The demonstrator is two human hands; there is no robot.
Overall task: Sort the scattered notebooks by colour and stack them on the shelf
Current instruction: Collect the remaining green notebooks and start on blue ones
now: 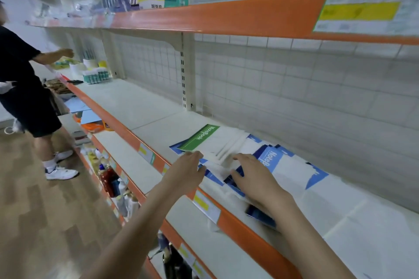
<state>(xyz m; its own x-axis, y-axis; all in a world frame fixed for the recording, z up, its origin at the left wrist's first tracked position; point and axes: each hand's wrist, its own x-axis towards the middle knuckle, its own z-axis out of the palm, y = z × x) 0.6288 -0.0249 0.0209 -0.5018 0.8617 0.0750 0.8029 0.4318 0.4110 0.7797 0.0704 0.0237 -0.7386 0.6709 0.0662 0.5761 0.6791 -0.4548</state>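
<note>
Blue and white notebooks (269,158) lie fanned across the shelf (140,106), a green notebook (199,137) on top at the pile's left end. I have my left hand (188,171) flat, fingers straight, at the green one's near edge; my right hand (254,173) presses flat on blue covers, probably steadying the pile for sorting.

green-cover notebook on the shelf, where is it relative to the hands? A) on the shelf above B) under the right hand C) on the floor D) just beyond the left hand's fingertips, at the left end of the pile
D: the green notebook lies at the left end of the scattered pile on the shelf, just past the fingertips of the left hand; the right hand rests on blue and white covers.
</note>
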